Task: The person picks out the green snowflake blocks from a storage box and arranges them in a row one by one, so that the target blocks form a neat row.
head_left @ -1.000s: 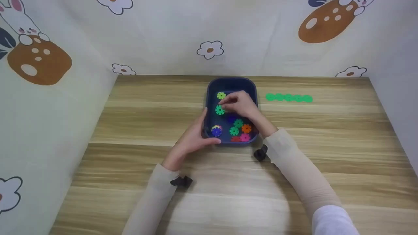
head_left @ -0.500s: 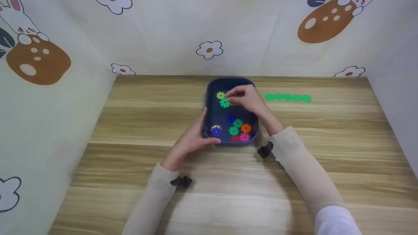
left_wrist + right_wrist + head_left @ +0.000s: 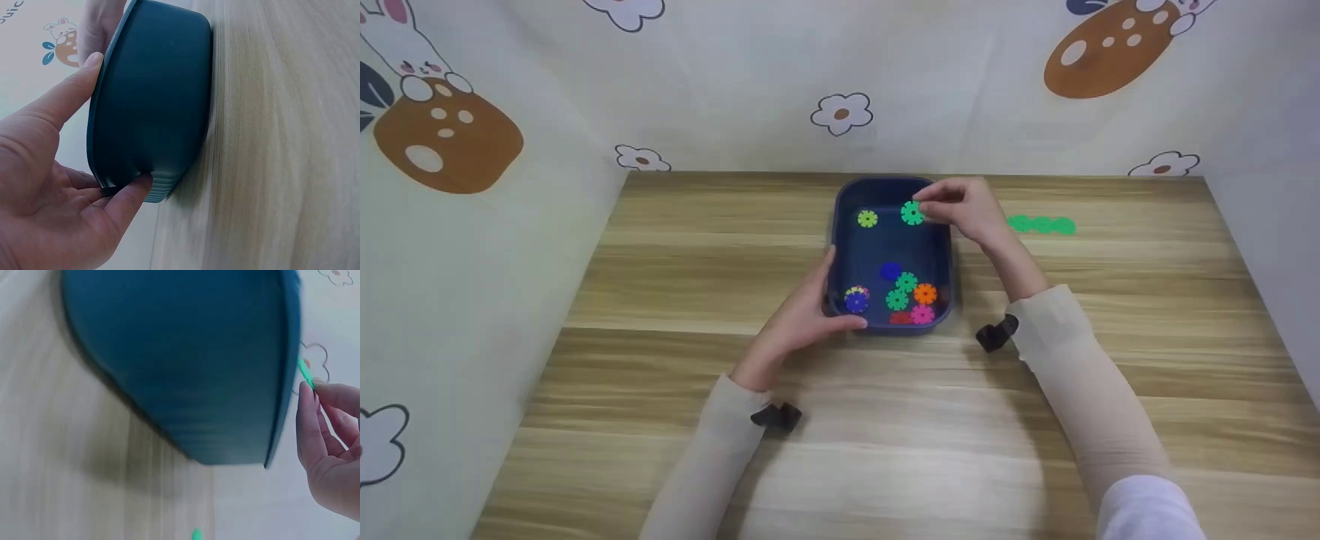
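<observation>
Over blue tray (image 3: 877, 247) | green disc (image 3: 911, 213) | pinched in fingertips (image 3: 930, 193) of right hand (image 3: 969, 210)

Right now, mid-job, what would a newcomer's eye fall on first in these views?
Probably the bright green disc, pinched by the right hand over the dark blue tray. Next, perhaps, the orange disc and pink disc in the tray's near right corner, then the row of green discs on the table to the tray's right. The left hand grips the tray's near left corner.
</observation>
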### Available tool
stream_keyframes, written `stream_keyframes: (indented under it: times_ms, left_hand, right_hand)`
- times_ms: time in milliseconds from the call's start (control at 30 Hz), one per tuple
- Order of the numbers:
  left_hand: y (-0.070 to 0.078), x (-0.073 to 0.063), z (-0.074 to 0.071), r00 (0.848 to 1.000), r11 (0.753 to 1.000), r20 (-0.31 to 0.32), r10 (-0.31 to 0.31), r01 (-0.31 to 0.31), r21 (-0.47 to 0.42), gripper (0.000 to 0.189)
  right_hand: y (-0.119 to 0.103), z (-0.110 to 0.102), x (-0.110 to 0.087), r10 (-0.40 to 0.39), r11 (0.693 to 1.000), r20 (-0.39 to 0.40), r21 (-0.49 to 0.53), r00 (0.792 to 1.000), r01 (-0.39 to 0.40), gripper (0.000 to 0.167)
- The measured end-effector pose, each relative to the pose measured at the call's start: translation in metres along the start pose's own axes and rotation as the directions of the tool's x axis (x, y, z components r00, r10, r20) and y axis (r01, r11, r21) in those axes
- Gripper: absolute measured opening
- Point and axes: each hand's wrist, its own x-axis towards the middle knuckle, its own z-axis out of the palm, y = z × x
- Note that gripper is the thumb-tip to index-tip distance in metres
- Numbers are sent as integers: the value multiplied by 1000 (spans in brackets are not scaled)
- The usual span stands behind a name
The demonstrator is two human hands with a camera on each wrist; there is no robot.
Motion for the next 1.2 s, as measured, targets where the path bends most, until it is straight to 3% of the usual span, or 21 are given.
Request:
stream_keyframes:
  times_ms: [300,533,667,967,1200]
  left_hand:
    - [1,0,-1,1000,1000,2,14,-14,-7,116]
    - [2,-1,0,1000,1000,-3,11,-11,6,116]
    - [2,-1,1,1000,1000,-8,0,0,9,116]
    - [0,-2,0,1000,1000,-5,5,-5,17,116]
    - [0,-1,0,1000,1000,-2,12,-12,6,118]
  right_hand:
    - [4,-33,-7,-18,999,-53,30,998,19,28]
    - [12,-58,-15,5,976,-118,219,993,21,14]
    - [16,-73,-21,13,969,-171,244,985,30,13]
    - [25,-108,-35,96,952,-280,307,955,-5,14]
    - [33,-136,-47,170,938,-355,345,919,-40,14]
